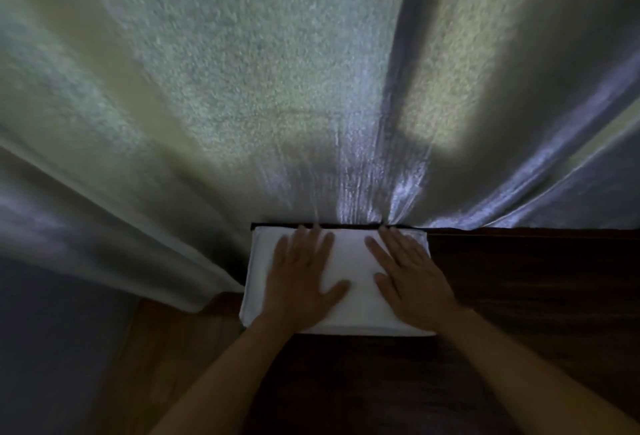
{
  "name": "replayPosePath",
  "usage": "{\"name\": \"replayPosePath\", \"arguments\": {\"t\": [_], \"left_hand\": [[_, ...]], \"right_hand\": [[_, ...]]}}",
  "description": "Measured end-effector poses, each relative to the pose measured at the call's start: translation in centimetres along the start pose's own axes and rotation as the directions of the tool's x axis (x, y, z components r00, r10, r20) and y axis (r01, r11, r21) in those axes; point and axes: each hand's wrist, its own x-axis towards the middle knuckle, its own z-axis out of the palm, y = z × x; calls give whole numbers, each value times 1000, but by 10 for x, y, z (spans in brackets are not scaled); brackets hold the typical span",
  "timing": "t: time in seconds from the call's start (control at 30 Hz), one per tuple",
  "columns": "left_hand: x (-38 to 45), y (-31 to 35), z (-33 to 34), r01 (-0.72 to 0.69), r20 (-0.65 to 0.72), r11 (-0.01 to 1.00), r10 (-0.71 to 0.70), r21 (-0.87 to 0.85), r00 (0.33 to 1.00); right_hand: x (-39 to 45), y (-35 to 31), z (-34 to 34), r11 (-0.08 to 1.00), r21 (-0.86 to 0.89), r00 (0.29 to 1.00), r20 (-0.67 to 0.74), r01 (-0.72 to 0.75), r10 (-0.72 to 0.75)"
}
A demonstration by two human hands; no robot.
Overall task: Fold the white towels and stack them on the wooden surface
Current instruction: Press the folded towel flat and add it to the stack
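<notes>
No words, numbers, labels or signs to read anywhere. Nothing printed on the folded white towel point(349, 261), nothing on the dark wooden surface point(519, 279), nothing on the big pale cloth point(242, 88) hanging behind

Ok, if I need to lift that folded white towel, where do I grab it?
Take the folded white towel by its two short ends, one hand from each side. It lies flat on the wooden surface against the curtain, so the far edge is blocked.
</notes>
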Motion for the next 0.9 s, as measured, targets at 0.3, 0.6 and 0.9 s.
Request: {"name": "replayPosePath", "arguments": {"t": [0.3, 0.6, 0.9], "left_hand": [[-20, -57, -10, 553, 22, 711, -606, -434, 795], [-12, -79, -16, 792, 407, 309, -726, -526, 554], [10, -75, -30, 831, 585, 90, -668, -550, 460]], "right_hand": [[-15, -24, -18, 741, 295, 721, -195, -604, 665], [14, -4, -32, 183, 369, 354, 474, -911, 806], [32, 13, -31, -39, 526, 331, 590, -850, 737]]}}
